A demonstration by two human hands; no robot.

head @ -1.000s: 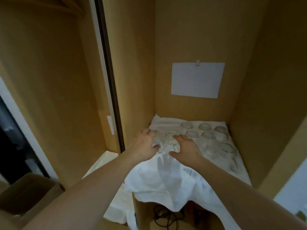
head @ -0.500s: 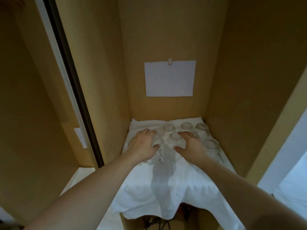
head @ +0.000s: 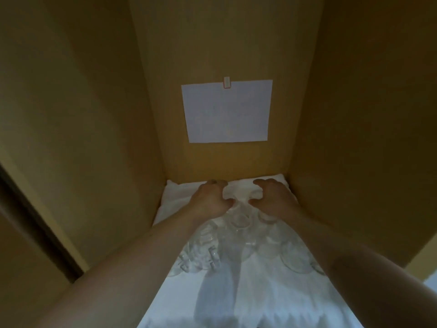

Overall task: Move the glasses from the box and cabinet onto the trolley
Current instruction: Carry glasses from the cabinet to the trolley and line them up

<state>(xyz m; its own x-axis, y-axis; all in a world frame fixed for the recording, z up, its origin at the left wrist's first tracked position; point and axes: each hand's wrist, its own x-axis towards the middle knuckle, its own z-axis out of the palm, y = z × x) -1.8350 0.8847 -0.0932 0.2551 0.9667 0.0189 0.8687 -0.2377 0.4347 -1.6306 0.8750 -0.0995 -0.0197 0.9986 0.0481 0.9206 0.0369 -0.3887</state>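
We reach both arms deep into a wooden cabinet (head: 354,114). Our left hand (head: 209,200) and right hand (head: 275,198) curl, claw-like, around clear glasses (head: 238,221) at the back of a white cloth (head: 260,292) (whether the fingers actually grip is unclear). More glasses sit nearer us, under our forearms.

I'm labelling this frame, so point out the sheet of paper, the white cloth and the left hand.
sheet of paper (head: 227,112), head view, its middle.
white cloth (head: 260,299), head view, bare front part.
left hand (head: 209,200), head view, back of the hand.
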